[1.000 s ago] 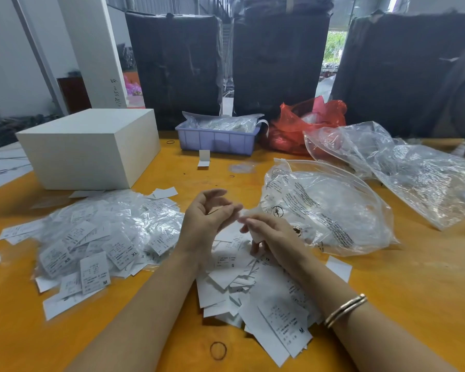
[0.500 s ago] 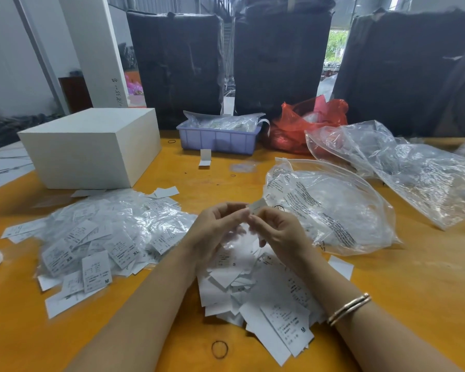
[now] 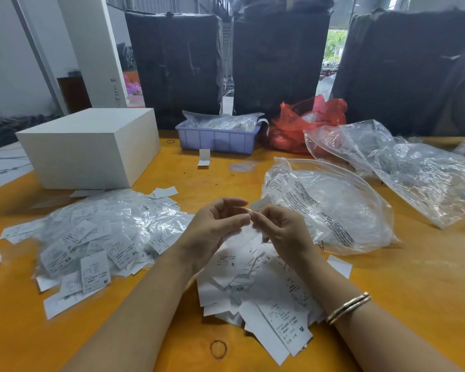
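Right hand (image 3: 285,229) pinched a small white size tag (image 3: 261,204) between thumb and fingertips, raised above the loose pile of tags (image 3: 253,285) on the orange surface (image 3: 414,277). Left hand (image 3: 212,229), fingers curled, met the right at the tag's lower edge; its grip could not be told. Bagged tags (image 3: 105,232) lay left, a printed clear bag (image 3: 328,208) right

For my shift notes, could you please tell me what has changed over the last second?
The right hand rose from the tag pile, pinching a small white tag; the left hand closed in to its fingertips. The white box and printed bag stayed put.
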The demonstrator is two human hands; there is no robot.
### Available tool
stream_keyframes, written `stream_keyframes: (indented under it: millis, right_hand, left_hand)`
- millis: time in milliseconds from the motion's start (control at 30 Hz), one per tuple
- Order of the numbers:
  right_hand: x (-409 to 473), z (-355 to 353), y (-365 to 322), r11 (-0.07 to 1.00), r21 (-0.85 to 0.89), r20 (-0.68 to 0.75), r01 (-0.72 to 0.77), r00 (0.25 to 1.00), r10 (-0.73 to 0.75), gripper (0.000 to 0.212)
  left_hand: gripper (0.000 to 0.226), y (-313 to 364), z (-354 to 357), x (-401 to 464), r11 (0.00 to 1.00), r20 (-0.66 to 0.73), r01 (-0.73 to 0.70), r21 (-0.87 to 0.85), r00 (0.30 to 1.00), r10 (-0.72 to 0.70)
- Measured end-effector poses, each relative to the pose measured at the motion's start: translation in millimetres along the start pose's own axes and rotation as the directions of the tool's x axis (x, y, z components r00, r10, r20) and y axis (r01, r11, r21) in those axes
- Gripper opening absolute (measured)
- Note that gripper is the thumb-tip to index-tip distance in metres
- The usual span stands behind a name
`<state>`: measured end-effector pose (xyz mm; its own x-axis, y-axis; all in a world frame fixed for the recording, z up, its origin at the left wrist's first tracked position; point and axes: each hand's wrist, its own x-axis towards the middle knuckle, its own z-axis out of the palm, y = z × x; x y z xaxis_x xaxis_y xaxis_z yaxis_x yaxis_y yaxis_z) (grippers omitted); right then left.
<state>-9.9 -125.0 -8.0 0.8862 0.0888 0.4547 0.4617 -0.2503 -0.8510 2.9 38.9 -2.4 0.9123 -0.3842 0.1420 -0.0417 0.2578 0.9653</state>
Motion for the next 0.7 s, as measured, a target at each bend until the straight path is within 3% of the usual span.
stream_keyframes:
  millis: [200, 333, 400, 633, 700]
  right_hand:
    - [1.2, -1.7, -1.2, 0.994, 0.111, -0.027, -0.019, 0.999, 0.022, 0.017]
    - [2.1, -5.4, 1.0, 0.976, 0.212, -0.044, -0.047, 0.997, 0.058, 0.049]
    - [2.2, -7.6, 1.7, 0.967, 0.245, -0.006, -0.064, 0.998, 0.067, 0.056]
    - [2.2, -12.2, 2.3, 0.976, 0.159, 0.087, -0.150, 0.987, 0.138, 0.009]
    - [3.7, -11.3, 1.6, 0.973, 0.170, 0.047, -0.154, 0.988, 0.148, 0.012]
  left_hand:
    - [0.026, 0.6, 1.0, 1.7, 0.997, -0.099, -0.073, 0.025, 0.992, 0.075]
    - [0.034, 3.0, -2.2, 2.4, 0.992, -0.158, -0.122, 0.010, 0.980, 0.122]
    - [0.041, 3.8, -2.6, 2.6, 0.989, -0.177, -0.146, 0.015, 0.973, 0.146]
    - [0.035, 1.6, -4.3, 4.5, 0.980, -0.212, -0.176, 0.093, 0.958, 0.192]
    - [0.034, 0.8, -4.7, 4.7, 0.977, -0.221, -0.181, 0.110, 0.954, 0.201]
